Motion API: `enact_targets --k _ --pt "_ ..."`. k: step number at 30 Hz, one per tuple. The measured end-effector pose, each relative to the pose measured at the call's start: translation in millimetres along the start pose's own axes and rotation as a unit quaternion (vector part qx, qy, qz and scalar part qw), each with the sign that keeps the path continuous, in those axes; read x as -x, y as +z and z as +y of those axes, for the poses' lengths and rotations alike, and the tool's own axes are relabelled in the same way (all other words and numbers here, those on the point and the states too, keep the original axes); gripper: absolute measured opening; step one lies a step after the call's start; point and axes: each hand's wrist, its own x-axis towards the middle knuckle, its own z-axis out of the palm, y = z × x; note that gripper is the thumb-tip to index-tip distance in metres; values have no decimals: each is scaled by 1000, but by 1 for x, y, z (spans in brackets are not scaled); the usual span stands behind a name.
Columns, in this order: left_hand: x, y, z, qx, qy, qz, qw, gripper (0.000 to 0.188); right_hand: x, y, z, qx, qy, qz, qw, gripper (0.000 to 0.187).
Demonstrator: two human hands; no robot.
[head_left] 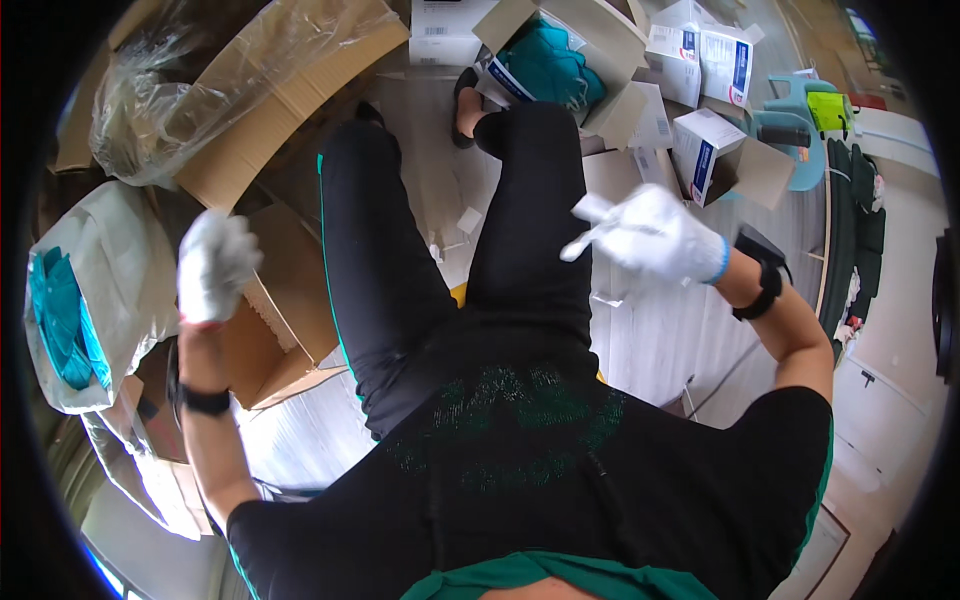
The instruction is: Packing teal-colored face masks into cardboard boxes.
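My right hand (660, 238), in a white knit glove with a blue cuff, is raised over my right thigh. Its fingers are closed on a small white strip-like piece (592, 212), whose forked ends stick out to the left; its exact kind is unclear. My left hand (216, 262), in a white glove with a red cuff, hangs above an open cardboard box (285, 320). Its fingers are curled in and slightly blurred, so anything inside them is hidden. Just left of it stands a white plastic bag (135, 240) with folded teal pieces (68, 315) in it.
A large cardboard carton (290, 100) with clear plastic film (150, 115) lies at the far left. Ahead, an open box (610, 40) holds teal pieces (550, 70). Several white boxes (700, 150) and a light-blue chair (808, 160) stand at the far right. White scraps (468, 220) lie on the floor.
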Motion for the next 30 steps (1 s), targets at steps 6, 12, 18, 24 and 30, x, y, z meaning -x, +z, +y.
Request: enact_targets --k 6,12,18,24,30 --pt "11 22 -6 7 -69 -13 998 29 -22 -10 4 -442 314 216 812 20" --pt "-26 105 -86 148 -67 -132 978 30 -68 13 17 -580 235 253 738 20" --pt "-47 166 -101 7 -40 -64 997 24 -65 10 46 -668 175 188 698 25" --pt "-61 199 -78 -130 101 -80 983 26 -61 21 38 -605 195 202 745 17" --pt "-75 212 -70 -285 100 -206 931 31 -82 29 5 -245 229 236 912 28"
